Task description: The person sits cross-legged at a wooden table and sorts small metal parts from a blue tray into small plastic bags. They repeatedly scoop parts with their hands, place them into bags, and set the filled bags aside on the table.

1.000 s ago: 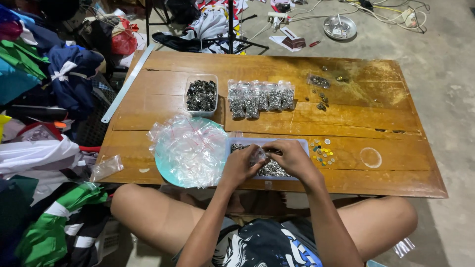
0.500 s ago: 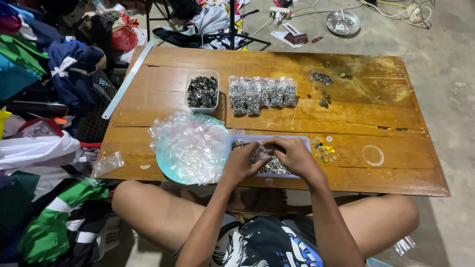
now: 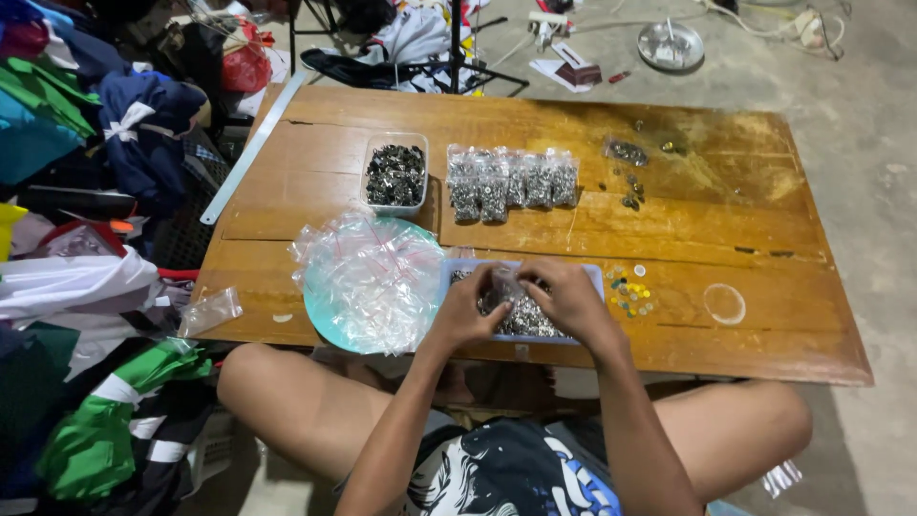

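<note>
- At the bench's [image 3: 783, 325] six o'clock edge, my left hand [image 3: 466, 311] and right hand [image 3: 570, 298] hide most of the tray [image 3: 594, 279] of small metal pieces.
- Both hands pinch one small clear bag [image 3: 503, 285]; its contents are unclear.
- Nothing has shifted since before.

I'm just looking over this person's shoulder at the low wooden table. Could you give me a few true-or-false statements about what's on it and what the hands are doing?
1. Both hands, left hand and right hand, are over the tray of small metal parts. True.
2. The filled little bags lie in a row beyond the tray. True.
3. The pile of empty clear bags sits on a red plate. False: the plate is turquoise.
4. The clear tub of dark parts stands at the table's right end. False: it stands left of the filled bags.
</note>
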